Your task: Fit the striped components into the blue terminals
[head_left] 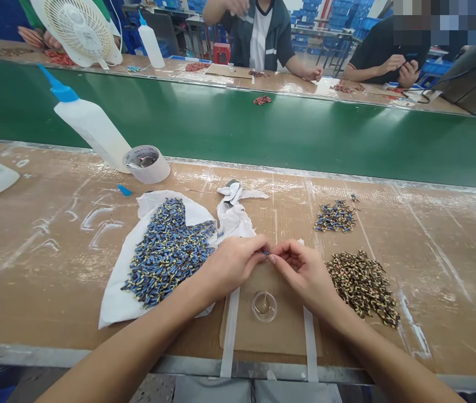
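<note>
My left hand (238,258) and my right hand (301,266) meet fingertip to fingertip over a taped cardboard sheet (271,338). Between them is a tiny blue piece (266,253), pinched by my left fingers and touched by my right ones; its exact kind is too small to tell. Below the hands stands a small clear cup (264,306) with a thin stick in it. Left of my left hand, many small blue, black and yellow pieces (166,254) lie heaped on white paper (116,296). Beside my right hand is a pile of small black and cream pieces (362,285).
A smaller pile of blue pieces (336,216) lies farther back. Crumpled tissue (233,215), a tape roll (148,165) and a blue-tipped squeeze bottle (95,131) stand behind. Beyond runs a green conveyor belt (204,120); people (259,33) sit across it near a fan (77,28).
</note>
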Tool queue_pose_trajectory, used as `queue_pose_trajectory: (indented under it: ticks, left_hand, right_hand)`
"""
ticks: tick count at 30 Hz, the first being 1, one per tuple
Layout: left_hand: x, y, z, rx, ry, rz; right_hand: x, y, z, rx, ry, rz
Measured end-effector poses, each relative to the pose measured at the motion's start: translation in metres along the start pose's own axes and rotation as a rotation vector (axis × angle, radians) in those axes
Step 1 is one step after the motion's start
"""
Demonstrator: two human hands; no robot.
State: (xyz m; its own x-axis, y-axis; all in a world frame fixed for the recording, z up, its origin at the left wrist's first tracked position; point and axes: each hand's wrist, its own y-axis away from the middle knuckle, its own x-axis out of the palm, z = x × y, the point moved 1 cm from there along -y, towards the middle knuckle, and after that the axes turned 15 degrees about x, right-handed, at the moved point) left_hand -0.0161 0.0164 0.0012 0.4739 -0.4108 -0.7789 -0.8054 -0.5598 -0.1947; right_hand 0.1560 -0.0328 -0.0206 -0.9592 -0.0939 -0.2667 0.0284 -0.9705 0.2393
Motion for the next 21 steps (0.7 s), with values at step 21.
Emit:
queue_pose_trajectory:
  ticks: [21]
  left_hand:
    - [0.001,0.0,0.006,-0.077,0.172,-0.123]
  right_hand:
    - [-0.017,0.016,0.021,-0.112,0.355,0.333]
